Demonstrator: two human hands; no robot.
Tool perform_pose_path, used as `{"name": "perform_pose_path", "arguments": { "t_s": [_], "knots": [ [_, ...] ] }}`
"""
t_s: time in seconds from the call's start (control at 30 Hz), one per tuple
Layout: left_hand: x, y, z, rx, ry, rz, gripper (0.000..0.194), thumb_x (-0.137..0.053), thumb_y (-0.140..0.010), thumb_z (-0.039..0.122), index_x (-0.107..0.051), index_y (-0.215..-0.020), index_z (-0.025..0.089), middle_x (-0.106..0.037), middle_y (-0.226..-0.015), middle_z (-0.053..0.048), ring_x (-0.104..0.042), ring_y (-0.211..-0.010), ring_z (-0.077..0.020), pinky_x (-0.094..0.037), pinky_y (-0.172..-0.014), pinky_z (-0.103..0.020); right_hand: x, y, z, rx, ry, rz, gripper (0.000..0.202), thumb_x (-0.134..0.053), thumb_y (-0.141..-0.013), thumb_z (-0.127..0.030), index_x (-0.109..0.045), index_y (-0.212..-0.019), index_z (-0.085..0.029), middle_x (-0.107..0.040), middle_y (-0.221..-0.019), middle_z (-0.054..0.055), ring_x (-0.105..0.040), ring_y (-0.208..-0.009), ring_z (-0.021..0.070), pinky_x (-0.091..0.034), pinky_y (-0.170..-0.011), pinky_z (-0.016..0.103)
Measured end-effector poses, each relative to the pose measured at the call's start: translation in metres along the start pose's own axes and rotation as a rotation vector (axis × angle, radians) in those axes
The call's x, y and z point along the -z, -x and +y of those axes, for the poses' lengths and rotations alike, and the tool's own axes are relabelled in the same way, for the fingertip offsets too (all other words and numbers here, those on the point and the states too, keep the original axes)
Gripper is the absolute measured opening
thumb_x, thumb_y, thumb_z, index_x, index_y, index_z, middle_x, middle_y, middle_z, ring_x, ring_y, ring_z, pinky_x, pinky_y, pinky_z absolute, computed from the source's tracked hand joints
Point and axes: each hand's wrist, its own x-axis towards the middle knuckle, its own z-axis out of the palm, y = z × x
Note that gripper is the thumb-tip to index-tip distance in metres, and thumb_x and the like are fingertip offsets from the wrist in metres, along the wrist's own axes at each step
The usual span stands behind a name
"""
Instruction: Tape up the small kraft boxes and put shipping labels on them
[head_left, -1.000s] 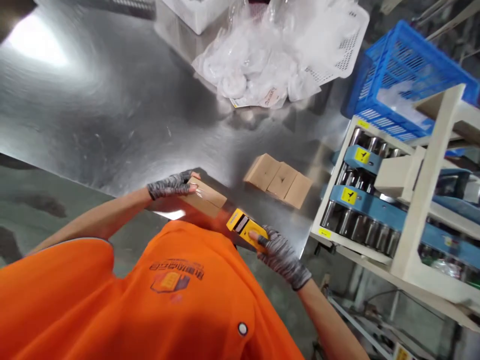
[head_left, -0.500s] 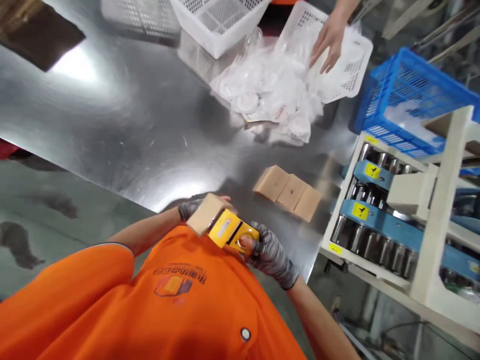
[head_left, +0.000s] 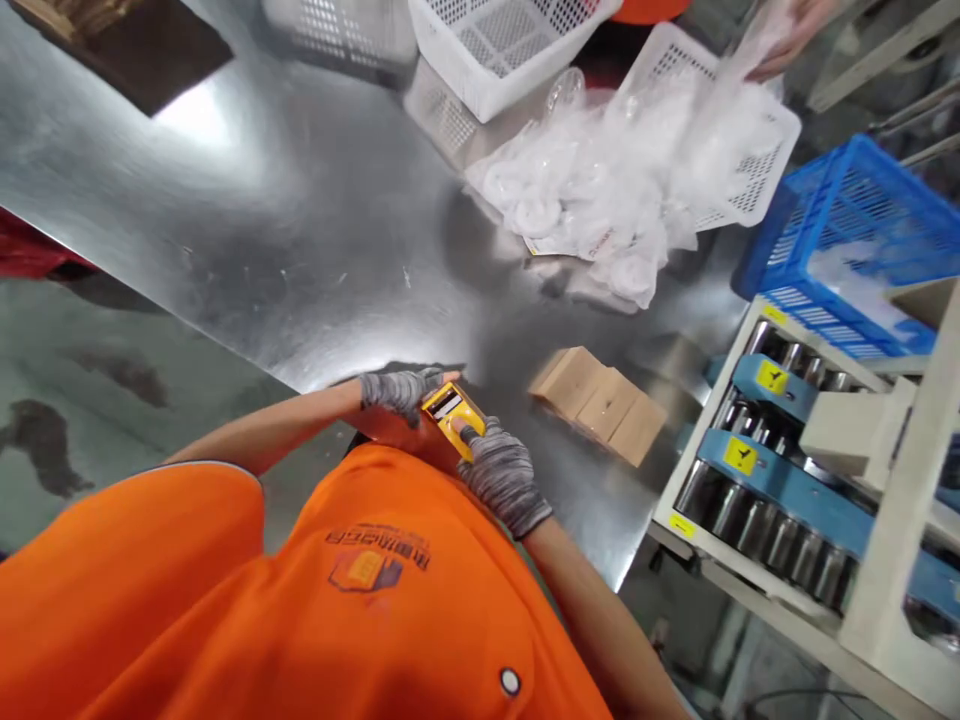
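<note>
A small yellow item (head_left: 466,412) with a dark and white panel at its upper end is held between my hands, in front of the orange shirt. My right hand (head_left: 501,470), in a grey striped glove with bare fingertips, is closed on its lower right part, the thumb on top. My left hand (head_left: 401,395), gloved the same way, supports its upper left end; some of its fingers are hidden. Just right of my hands, several plain cardboard boxes (head_left: 600,403) stand in a joined row on the metal table (head_left: 322,230).
Clear plastic bags (head_left: 600,190) are heaped beside a white basket (head_left: 510,60). Another person's hand (head_left: 795,40) grips a bag at the top right. A blue crate (head_left: 855,240) and a roller machine (head_left: 795,460) stand right; a brown carton (head_left: 157,60) lies upper left.
The cardboard box at my left hand no longer shows. The yellow item has turned and my hands are closer together. The other person's hand has moved up and right, lifting a bag.
</note>
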Motion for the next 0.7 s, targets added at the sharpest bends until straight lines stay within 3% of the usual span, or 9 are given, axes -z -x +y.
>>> {"name": "perform_pose_path", "arguments": {
  "t_s": [0.07,0.2,0.37,0.47,0.63,0.7],
  "knots": [
    [-0.003,-0.02,0.003,0.013,-0.042,-0.043,0.108,-0.1,-0.056,0.014,-0.069,-0.159,0.014,-0.066,-0.169,-0.021,-0.065,-0.151,-0.0454,-0.054,-0.128,-0.047,0.017,-0.008,-0.01,-0.021,0.016,-0.037,0.065,-0.069,-0.11,-0.037,-0.062,-0.173,-0.025,-0.069,-0.157,0.024,-0.081,-0.123,0.0318,-0.065,-0.104,0.041],
    [-0.001,-0.042,0.011,-0.019,-0.231,-0.075,0.098,-0.101,-0.066,0.014,-0.069,-0.159,0.013,-0.071,-0.16,-0.019,-0.068,-0.146,-0.0395,-0.048,-0.131,-0.044,0.026,-0.011,-0.011,-0.035,0.041,-0.083,0.066,-0.069,-0.111,-0.038,-0.06,-0.175,-0.024,-0.068,-0.156,0.025,-0.082,-0.122,0.0325,-0.066,-0.102,0.041],
    [0.006,-0.042,0.01,0.019,-0.336,-0.127,0.1,-0.105,-0.071,0.021,-0.067,-0.163,0.012,-0.066,-0.167,-0.02,-0.063,-0.153,-0.0381,-0.046,-0.131,-0.04,-0.012,0.035,0.028,-0.089,-0.013,-0.141,0.07,-0.07,-0.11,-0.031,-0.057,-0.179,-0.028,-0.067,-0.159,0.023,-0.081,-0.124,0.0327,-0.064,-0.107,0.04],
    [0.007,-0.043,0.004,-0.03,-0.34,-0.123,0.097,-0.103,-0.071,0.022,-0.068,-0.161,0.012,-0.065,-0.169,-0.019,-0.062,-0.154,-0.0367,-0.044,-0.133,-0.041,-0.04,0.061,0.049,-0.18,-0.061,-0.204,0.069,-0.071,-0.109,-0.028,-0.06,-0.177,-0.028,-0.066,-0.163,0.024,-0.08,-0.127,0.034,-0.064,-0.109,0.04],
    [0.013,-0.04,0.004,0.009,-0.383,-0.155,0.101,-0.104,-0.07,0.026,-0.066,-0.163,0.017,-0.067,-0.167,-0.016,-0.065,-0.152,-0.0364,-0.047,-0.131,-0.038,-0.064,0.059,0.055,-0.2,-0.108,-0.218,0.069,-0.071,-0.111,-0.033,-0.057,-0.179,-0.03,-0.064,-0.165,0.023,-0.078,-0.131,0.0333,-0.062,-0.111,0.039],
    [0.012,-0.037,0.011,0.034,-0.448,-0.176,0.103,-0.105,-0.072,0.029,-0.063,-0.166,0.017,-0.061,-0.174,-0.019,-0.059,-0.16,-0.04,-0.045,-0.135,-0.044,-0.068,0.054,0.053,-0.197,-0.128,-0.205,0.069,-0.071,-0.112,-0.036,-0.057,-0.179,-0.031,-0.063,-0.166,0.023,-0.079,-0.131,0.0333,-0.062,-0.111,0.04]
  ]
}}
